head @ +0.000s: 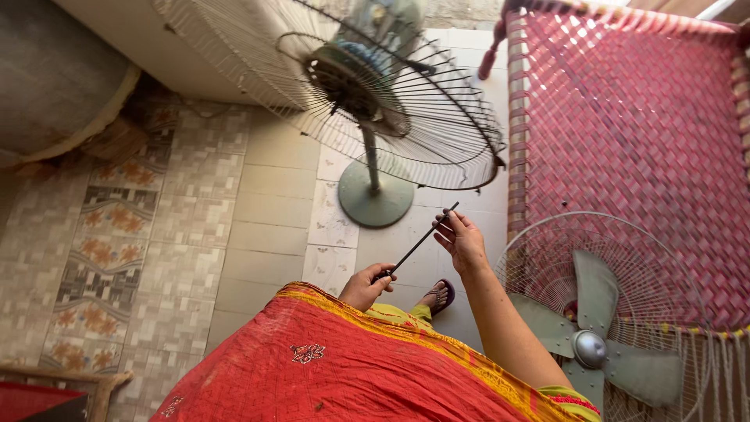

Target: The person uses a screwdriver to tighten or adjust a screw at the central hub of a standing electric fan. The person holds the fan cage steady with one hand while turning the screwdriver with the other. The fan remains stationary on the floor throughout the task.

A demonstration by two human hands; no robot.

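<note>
No pkgs, labels, signs or screens anywhere in my view. I've checked floor to top edge: nothing boxed, wrapped, stuck on or lit up, as far as I can tell from this angle.

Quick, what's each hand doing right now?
Left hand: closed around the lower end of a thin dark rod.
Right hand: fingers pinching the rod's upper end.
</note>
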